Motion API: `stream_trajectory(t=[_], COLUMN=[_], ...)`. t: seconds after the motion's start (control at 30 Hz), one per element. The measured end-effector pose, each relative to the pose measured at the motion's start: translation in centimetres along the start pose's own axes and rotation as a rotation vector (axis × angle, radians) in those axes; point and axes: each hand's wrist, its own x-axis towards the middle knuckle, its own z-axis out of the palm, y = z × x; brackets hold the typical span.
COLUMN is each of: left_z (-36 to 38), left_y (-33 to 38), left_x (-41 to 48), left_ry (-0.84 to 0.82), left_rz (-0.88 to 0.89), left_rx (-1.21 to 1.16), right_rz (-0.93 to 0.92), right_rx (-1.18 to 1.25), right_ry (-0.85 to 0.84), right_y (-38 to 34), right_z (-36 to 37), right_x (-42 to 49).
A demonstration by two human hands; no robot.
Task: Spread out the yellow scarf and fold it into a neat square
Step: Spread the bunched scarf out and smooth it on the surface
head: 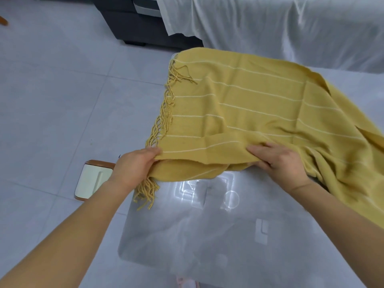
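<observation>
A yellow scarf (245, 100) with thin white stripes and a fringe down its left edge lies over a glossy grey table (207, 235). Its right part hangs off the table's right side. The near edge is doubled over itself. My left hand (135, 166) pinches the near left corner of the scarf, with a tuft of fringe dangling below the wrist. My right hand (278, 161) grips a bunched fold of the near edge, fingers curled into the cloth.
A white pad with a brown rim (91, 180) lies on the tiled floor left of the table. A dark sofa base (141, 28) and a white draped cover (280, 28) stand behind the table.
</observation>
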Motion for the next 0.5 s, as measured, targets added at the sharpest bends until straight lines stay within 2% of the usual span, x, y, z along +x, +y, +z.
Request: stream_trajectory(t=[0.1, 0.2, 0.37, 0.5], left_z=[-2.0, -3.6, -4.4, -3.7], left_y=[0.8, 1.4, 1.1, 1.0], left_x=[-2.7, -6.2, -12.2, -16.1], left_ry=[0.014, -0.1, -0.21, -0.24], left_rz=[0.157, 0.307, 0.459, 0.515], left_rx=[-0.038, -0.004, 0.113, 0.1], right_rz=[-0.074, -0.147, -0.158, -0.118], right_rx=[0.13, 0.185, 0.121, 0.077], right_ry=[-0.06, -0.158, -0.267, -0.32], right_y=[-3.5, -6.9, -10.1, -12.0], right_z=[-1.9, -3.7, -6.9, -8.2], right_x=[-1.8, -4.6, -10.2, -14.3])
